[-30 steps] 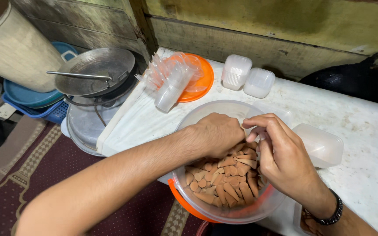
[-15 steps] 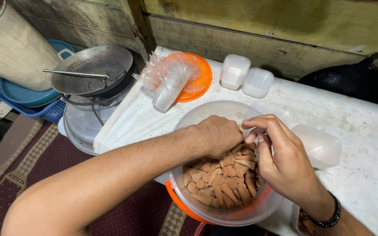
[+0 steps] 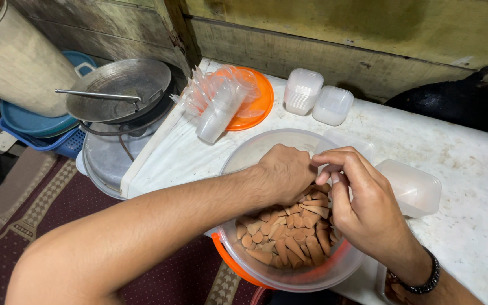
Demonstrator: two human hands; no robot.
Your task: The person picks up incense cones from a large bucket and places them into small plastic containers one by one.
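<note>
A big clear plastic tub (image 3: 255,152) with an orange rim holds several small brown cones (image 3: 289,237). My left hand (image 3: 282,170) reaches across into the tub, fingers curled down over the cones; what it grips is hidden. My right hand (image 3: 357,197) is beside it over the tub, its fingertips pinched together near the left hand, seemingly on a small cone. A dark beaded bracelet (image 3: 419,282) is on my right wrist.
Small clear lidded boxes (image 3: 409,186) (image 3: 317,99) sit on the white stained tabletop (image 3: 470,226). A bag of clear cups (image 3: 216,101) lies on an orange lid (image 3: 258,104). To the left stand a metal pan (image 3: 120,90), blue basins (image 3: 35,124) and a beige bin (image 3: 12,62).
Both hands stay over the tub with only slight finger movement; the view has shifted a little.
</note>
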